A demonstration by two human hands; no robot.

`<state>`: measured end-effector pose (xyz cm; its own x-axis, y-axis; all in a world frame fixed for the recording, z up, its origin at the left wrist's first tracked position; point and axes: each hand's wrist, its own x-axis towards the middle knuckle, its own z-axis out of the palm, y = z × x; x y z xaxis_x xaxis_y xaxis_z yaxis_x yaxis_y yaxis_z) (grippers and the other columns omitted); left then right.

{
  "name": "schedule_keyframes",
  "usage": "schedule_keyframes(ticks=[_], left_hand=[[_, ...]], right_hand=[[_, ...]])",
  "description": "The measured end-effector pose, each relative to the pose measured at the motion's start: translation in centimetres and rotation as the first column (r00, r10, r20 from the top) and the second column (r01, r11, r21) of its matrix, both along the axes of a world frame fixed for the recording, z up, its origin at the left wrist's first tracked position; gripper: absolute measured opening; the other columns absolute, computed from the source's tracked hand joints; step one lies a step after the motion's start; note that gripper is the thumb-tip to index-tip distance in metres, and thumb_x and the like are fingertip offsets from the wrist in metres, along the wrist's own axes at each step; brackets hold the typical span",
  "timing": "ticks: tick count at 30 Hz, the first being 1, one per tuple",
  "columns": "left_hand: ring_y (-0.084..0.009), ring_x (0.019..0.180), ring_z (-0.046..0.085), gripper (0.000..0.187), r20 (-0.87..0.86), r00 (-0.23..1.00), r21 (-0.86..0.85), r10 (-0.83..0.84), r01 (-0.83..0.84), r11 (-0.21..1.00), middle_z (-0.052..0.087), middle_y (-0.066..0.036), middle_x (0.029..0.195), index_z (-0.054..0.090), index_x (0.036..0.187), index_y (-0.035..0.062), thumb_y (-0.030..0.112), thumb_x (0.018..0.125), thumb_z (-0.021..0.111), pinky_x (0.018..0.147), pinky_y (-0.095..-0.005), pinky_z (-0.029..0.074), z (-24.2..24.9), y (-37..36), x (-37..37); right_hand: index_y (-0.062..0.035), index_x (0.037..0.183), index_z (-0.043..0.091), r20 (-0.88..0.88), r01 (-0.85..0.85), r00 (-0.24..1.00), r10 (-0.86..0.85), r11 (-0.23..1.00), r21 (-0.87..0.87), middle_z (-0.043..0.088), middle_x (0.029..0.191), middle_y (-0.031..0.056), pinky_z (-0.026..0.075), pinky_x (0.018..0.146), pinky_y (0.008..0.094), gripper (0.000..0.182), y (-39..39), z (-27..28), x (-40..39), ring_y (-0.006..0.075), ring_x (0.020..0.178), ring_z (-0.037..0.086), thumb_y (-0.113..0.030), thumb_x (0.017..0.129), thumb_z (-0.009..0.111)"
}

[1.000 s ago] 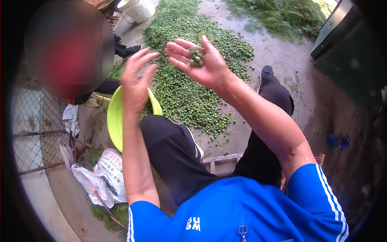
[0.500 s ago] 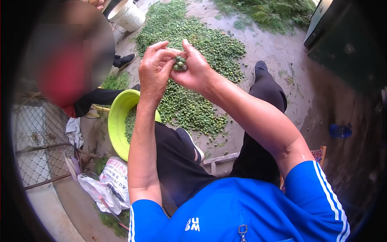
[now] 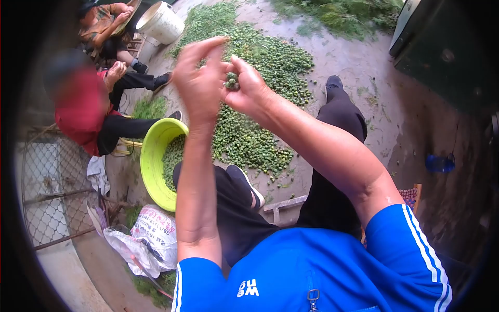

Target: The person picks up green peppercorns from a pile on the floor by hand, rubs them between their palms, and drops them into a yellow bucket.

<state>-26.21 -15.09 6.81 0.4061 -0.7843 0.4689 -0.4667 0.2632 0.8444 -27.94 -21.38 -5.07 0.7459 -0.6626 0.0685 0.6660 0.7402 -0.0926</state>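
My right hand (image 3: 247, 86) is cupped palm up, thumb raised, with a few small round green fruits (image 3: 232, 81) lying in it. Right beside it, my left hand (image 3: 200, 75) is smeared by motion; its fingers reach toward the right hand, and what they hold, if anything, cannot be made out. Beneath both hands spreads a big pile of the same kind of green fruits (image 3: 254, 140) on the floor. A yellow-green basin (image 3: 152, 165), tilted by my left leg, has more small green pieces inside, partly hidden behind my left forearm.
Two people sit at the left, one in a red top (image 3: 78, 119), another farther back in a patterned shirt (image 3: 96, 26). A white bucket (image 3: 163, 23) stands near them. Feathery green stalks (image 3: 348, 15) lie at the back. White printed bags (image 3: 153, 236) and a wire mesh panel (image 3: 47, 182) are left.
My left hand has pulled slightly up and left, away from the fruits, and is now blurred. My right hand has stayed nearly in place, still holding the green fruits.
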Motion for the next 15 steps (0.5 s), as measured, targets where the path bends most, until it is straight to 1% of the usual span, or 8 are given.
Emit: schedule_keyframes(ticks=[2, 3, 6, 8, 9, 10, 11, 15], left_hand=[[-0.021, 0.074, 0.065, 0.01, 0.436, 0.862, -0.123, -0.259, 0.342, 0.932, 0.064, -0.011, 0.087, 0.068, 0.088, 0.0021, 0.008, 0.079, 0.067, 0.068, -0.0313, 0.053, -0.5, -0.9, -5.7], [-0.0231, 0.073, 0.064, 0.012, 0.623, 0.724, -0.131, -0.295, 0.469, 0.873, 0.063, -0.011, 0.084, 0.068, 0.084, 0.0024, 0.012, 0.078, 0.069, 0.066, -0.0314, 0.052, 0.0, -0.3, -8.4], [-0.0209, 0.078, 0.063, 0.011, 0.579, 0.688, 0.025, -0.437, 0.52, 0.853, 0.063, -0.008, 0.081, 0.071, 0.089, 0.0079, 0.014, 0.079, 0.069, 0.071, -0.0342, 0.048, 1.9, 1.5, -9.5], [-0.0145, 0.071, 0.059, 0.01, 0.5, 0.81, -0.085, -0.307, 0.399, 0.913, 0.061, -0.006, 0.075, 0.066, 0.074, 0.0009, 0.007, 0.08, 0.068, 0.064, -0.0263, 0.045, 1.3, 0.8, -6.6], [-0.0129, 0.07, 0.058, 0.008, 0.46, 0.85, -0.08, -0.258, 0.329, 0.941, 0.061, -0.006, 0.08, 0.065, 0.079, -0.0007, 0.006, 0.082, 0.067, 0.065, -0.0246, 0.045, 1.0, 0.6, -4.6], [-0.0133, 0.074, 0.059, 0.009, 0.372, 0.902, -0.025, -0.219, 0.245, 0.969, 0.062, -0.006, 0.092, 0.065, 0.089, 0.0004, 0.005, 0.082, 0.067, 0.068, -0.0255, 0.047, 0.1, 0.7, -2.8], [-0.0133, 0.074, 0.059, 0.009, 0.373, 0.902, -0.026, -0.217, 0.244, 0.969, 0.062, -0.006, 0.092, 0.065, 0.089, 0.0004, 0.005, 0.082, 0.067, 0.068, -0.0255, 0.047, -0.7, 0.7, -1.0], [-0.0086, 0.082, 0.056, 0.029, 0.471, 0.864, 0.019, -0.177, 0.191, 0.981, 0.059, -0.003, 0.101, 0.063, 0.109, 0.0039, 0.001, 0.08, 0.066, 0.07, -0.0226, 0.046, -3.3, 0.8, 2.1]], right_hand=[[0.0112, 0.127, 0.039, -0.013, 0.062, 0.998, -0.065, 0.985, -0.161, 0.046, 0.126, 0.0268, 0.043, 0.102, 0.0463, 0.055, 1.6, 2.1, -2.3, 0.036, 0.12, 0.047, -0.037, 0.101, 0.027], [0.0114, 0.127, 0.039, -0.059, -0.009, 0.998, 0.015, 0.995, 0.102, 0.044, 0.127, 0.0288, 0.042, 0.104, 0.0478, 0.055, 1.3, 3.9, -2.2, 0.0388, 0.122, 0.045, -0.036, 0.101, 0.029], [0.0115, 0.129, 0.038, 0.083, -0.005, 0.997, 0.0, 0.998, 0.067, 0.041, 0.13, 0.0306, 0.038, 0.106, 0.0506, 0.057, 1.1, 3.8, -3.1, 0.04, 0.123, 0.043, -0.037, 0.101, 0.03], [0.0096, 0.132, 0.034, 0.227, 0.071, 0.972, -0.056, 0.996, -0.059, 0.039, 0.133, 0.0294, 0.035, 0.108, 0.0498, 0.062, 0.3, 1.3, -2.5, 0.0383, 0.126, 0.041, -0.043, 0.1, 0.027], [0.0011, 0.112, 0.047, 0.018, 0.288, 0.921, -0.39, 0.646, -0.707, 0.051, 0.115, 0.0188, 0.041, 0.103, 0.0448, 0.048, 1.1, 3.9, -4.5, 0.0315, 0.113, 0.051, -0.042, 0.101, 0.03], [0.0005, 0.11, 0.048, 0.008, 0.174, 0.983, -0.181, 0.93, -0.323, 0.052, 0.113, 0.0185, 0.042, 0.102, 0.0458, 0.05, 0.5, 4.5, -4.4, 0.0317, 0.112, 0.052, -0.045, 0.1, 0.029], [-0.0001, 0.109, 0.049, 0.096, -0.031, 0.995, 0.019, 0.992, 0.12, 0.052, 0.111, 0.0181, 0.042, 0.101, 0.0467, 0.052, 0.0, 4.8, -4.2, 0.0319, 0.11, 0.052, -0.047, 0.099, 0.028], [0.0025, 0.126, 0.043, -0.006, -0.029, 1.0, 0.029, 0.999, 0.014, 0.047, 0.129, 0.0228, 0.037, 0.106, 0.0461, 0.067, 0.1, 5.1, -4.4, 0.0313, 0.119, 0.048, -0.052, 0.099, 0.015]])
